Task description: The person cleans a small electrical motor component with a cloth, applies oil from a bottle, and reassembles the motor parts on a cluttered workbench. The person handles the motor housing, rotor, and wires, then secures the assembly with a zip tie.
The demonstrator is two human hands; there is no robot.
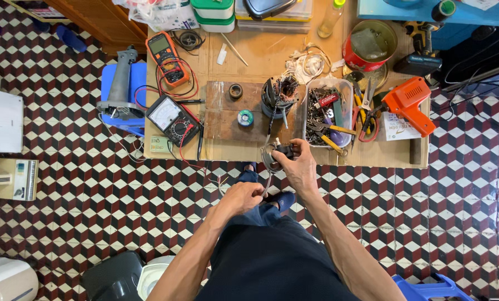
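My right hand [301, 167] grips a small round motor part with dark windings [275, 153] at the near edge of the low wooden table [272, 56]. A thin wire runs from that part down to my left hand [239, 198], which is closed on the wire's end [262, 193] above my knees. On the table just beyond stands a larger dark stator with copper windings [278, 93] on a brown board [227, 114].
On the table lie an orange multimeter [167, 56], an analog meter [170, 118], a tray of small tools [326, 111], pliers [366, 111], an orange soldering gun [408, 103] and a red tin [369, 44]. A blue stool [121, 95] stands left on the patterned tile floor.
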